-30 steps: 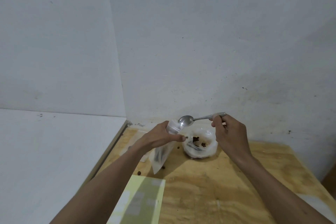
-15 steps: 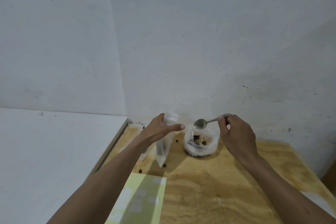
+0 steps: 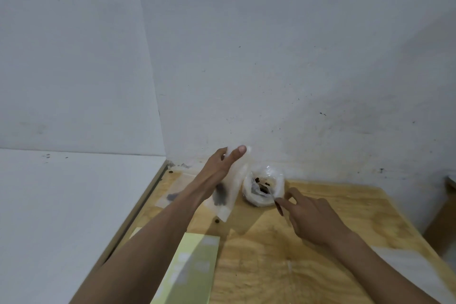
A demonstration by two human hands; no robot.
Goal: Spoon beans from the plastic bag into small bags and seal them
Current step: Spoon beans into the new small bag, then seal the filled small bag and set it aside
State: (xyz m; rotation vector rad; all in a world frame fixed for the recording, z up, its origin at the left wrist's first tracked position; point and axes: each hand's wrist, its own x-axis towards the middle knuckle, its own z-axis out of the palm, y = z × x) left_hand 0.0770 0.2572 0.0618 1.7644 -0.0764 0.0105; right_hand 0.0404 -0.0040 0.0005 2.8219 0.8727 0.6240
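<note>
A clear small bag (image 3: 230, 187) with dark beans at its bottom stands upright on the wooden table, pinched at its top by my left hand (image 3: 222, 166). Just right of it sits the rolled-down plastic bag (image 3: 264, 186) with a few dark beans inside. My right hand (image 3: 312, 217) holds the metal spoon (image 3: 272, 196) by its handle, low over the table. The spoon's bowl reaches down into the plastic bag. The image is blurred by motion.
A pale green sheet (image 3: 190, 271) lies at the table's near left. Flat clear bags (image 3: 177, 189) lie behind my left forearm, and a loose bean (image 3: 217, 221) sits near the small bag. White walls close the back and left. The wooden table (image 3: 308, 266) stretches right.
My right hand has swung the spoon from above the small bag's mouth down into the plastic bag. My left hand has raised its grip on the small bag's top.
</note>
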